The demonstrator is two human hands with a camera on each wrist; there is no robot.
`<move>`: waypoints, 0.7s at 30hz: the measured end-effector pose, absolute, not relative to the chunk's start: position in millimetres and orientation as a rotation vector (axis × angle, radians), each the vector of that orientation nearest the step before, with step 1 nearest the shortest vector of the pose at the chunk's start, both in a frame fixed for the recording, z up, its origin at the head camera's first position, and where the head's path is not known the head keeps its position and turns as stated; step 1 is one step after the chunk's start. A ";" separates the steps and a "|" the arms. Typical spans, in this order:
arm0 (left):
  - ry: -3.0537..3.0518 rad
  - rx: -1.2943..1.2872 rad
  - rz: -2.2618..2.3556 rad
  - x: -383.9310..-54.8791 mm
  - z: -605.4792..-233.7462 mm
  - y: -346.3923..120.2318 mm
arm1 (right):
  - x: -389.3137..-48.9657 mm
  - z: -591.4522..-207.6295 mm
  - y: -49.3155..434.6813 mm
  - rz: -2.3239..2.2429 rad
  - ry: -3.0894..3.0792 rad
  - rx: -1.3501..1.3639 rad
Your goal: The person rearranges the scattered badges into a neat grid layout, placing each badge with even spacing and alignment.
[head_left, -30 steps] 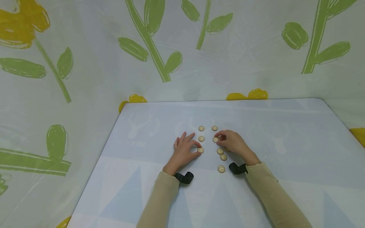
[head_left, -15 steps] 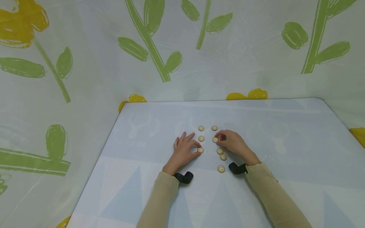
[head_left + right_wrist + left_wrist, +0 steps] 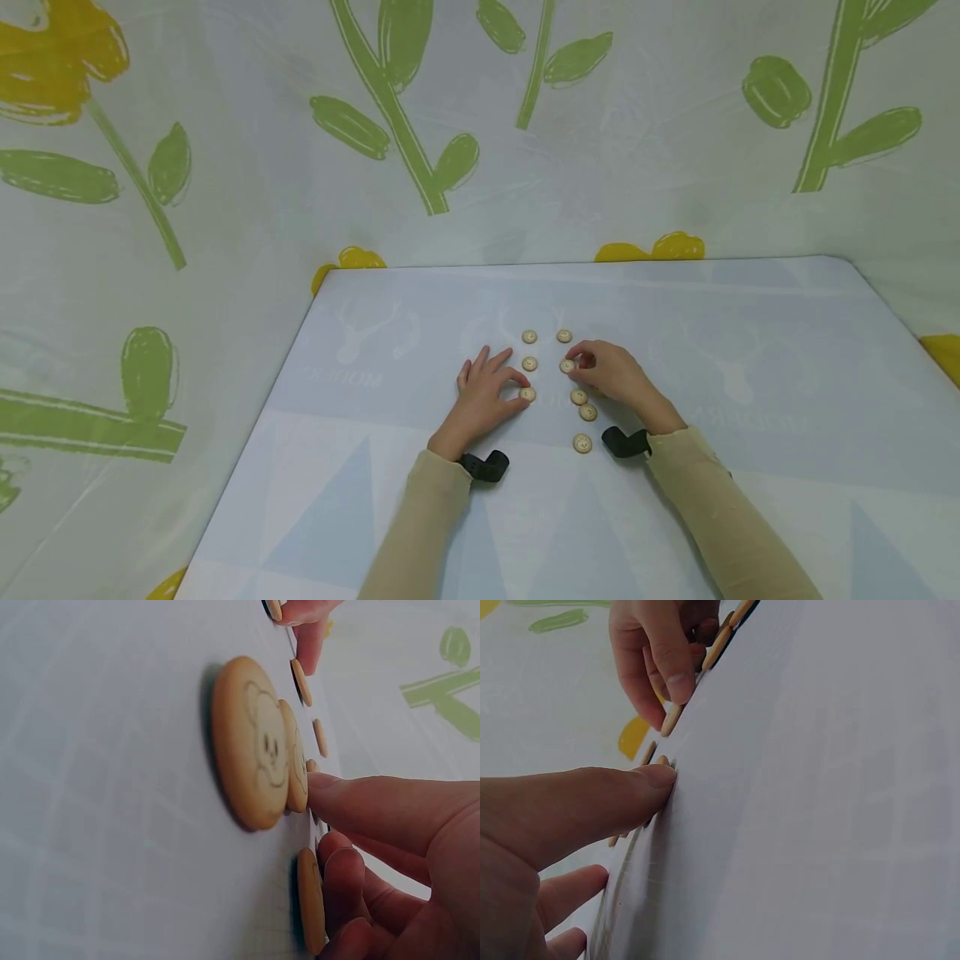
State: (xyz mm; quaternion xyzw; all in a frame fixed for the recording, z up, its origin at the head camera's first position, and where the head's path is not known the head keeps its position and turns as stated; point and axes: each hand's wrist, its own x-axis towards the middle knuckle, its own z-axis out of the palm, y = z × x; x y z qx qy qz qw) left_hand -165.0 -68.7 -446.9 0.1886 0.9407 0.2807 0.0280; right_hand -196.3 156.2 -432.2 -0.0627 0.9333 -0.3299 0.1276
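Note:
Several round, tan wooden-looking buttons with a bear face drawn on them lie flat on the cloth. My left hand [image 3: 483, 400] pinches one button [image 3: 528, 394] between thumb and index finger at its edge, its other fingers spread. My right hand [image 3: 611, 372] pinches another button [image 3: 567, 366] at its right edge. Two more buttons lie beyond, a left one [image 3: 529, 337] and a right one [image 3: 564, 336]. A further button [image 3: 529, 364] sits between the hands. In the right wrist view, a button [image 3: 310, 900] lies by my right hand's curled fingers, mostly hidden from the head view.
Below my right hand, two buttons touch or overlap, an upper [image 3: 578, 397] and a lower one [image 3: 588, 412]. Nearer stands a lone button [image 3: 582, 443]. A pale blue patterned cloth [image 3: 337, 483] covers the table. A white curtain with green leaves [image 3: 247, 167] hangs behind and at left.

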 end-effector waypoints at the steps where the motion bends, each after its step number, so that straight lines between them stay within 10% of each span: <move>1: 2.906 0.581 0.864 -165.2 -447.0 -68.7 | -196.3 -432.0 156.1 -0.962 2.716 -0.184; 21: 2.876 0.590 0.891 -165.1 -447.1 -70.4 | -197.0 -427.6 179.5 -0.999 2.613 -0.293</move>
